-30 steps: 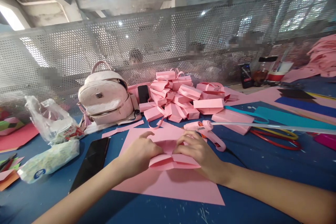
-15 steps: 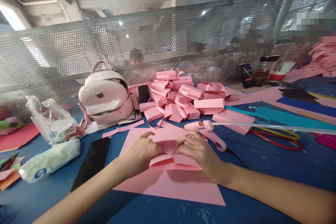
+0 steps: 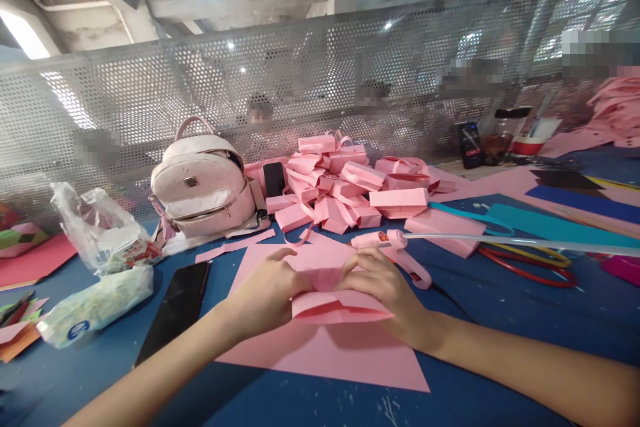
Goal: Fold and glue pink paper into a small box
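A folded pink paper piece (image 3: 340, 307) is held between my two hands, above a flat pink sheet (image 3: 320, 353) on the blue table. My left hand (image 3: 273, 290) grips its left end, fingers bent and thumb side inward. At its right side, my right hand (image 3: 377, 283) has its fingers curled over the upper edge. The near side of the folded piece shows a narrow opening between two layers. Just behind my right hand lies a pink glue gun (image 3: 393, 243) with a long clear stick in it.
Folded pink paper pieces (image 3: 340, 180) are heaped at the back. A pale backpack (image 3: 200, 187), a black phone (image 3: 173, 307), a plastic bag (image 3: 95, 227) and a tissue pack (image 3: 97, 303) stand or lie at the left. Colored strips (image 3: 530, 273) and a teal sheet (image 3: 565, 220) lie right.
The folded piece has shifted slightly right, and its near flaps now lie closer together, with the middle gap no longer showing. My right fingers have moved a little along its top edge.
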Motion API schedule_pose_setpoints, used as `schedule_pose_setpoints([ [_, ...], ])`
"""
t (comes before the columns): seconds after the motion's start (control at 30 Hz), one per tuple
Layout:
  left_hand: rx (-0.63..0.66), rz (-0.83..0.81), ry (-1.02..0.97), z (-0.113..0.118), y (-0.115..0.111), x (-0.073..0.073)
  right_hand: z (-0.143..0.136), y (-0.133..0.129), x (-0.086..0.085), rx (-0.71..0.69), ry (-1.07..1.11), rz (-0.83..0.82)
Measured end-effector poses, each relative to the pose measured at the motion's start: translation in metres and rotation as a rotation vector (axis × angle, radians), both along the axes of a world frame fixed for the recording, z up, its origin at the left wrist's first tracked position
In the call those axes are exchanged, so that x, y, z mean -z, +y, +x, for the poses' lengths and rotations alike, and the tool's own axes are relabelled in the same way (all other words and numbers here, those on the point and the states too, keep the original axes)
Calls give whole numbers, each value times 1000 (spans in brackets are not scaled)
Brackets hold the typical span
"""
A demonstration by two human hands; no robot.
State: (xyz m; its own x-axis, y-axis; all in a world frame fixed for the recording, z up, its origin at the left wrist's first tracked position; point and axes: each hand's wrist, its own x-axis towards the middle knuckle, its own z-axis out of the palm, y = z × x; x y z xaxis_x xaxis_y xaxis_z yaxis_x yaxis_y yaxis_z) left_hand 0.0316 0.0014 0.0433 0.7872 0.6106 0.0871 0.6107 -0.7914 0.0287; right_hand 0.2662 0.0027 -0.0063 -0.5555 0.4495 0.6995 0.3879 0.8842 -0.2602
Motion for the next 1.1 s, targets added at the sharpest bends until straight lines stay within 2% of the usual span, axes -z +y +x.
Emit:
schedule_pose_setpoints([
  [0.3,14,54,-162,-1,4,11,-2,1,5,-28,-13,-36],
  [0.57,34,41,-192,-3,8,17,-5,2,11,59,35,-70],
  [0.87,42,18,-280,-2,5,13,-2,2,10,27,91,-90],
  [1.1,58,-21,-268,-1,6,15,-3,3,12,-21,19,-109],
])
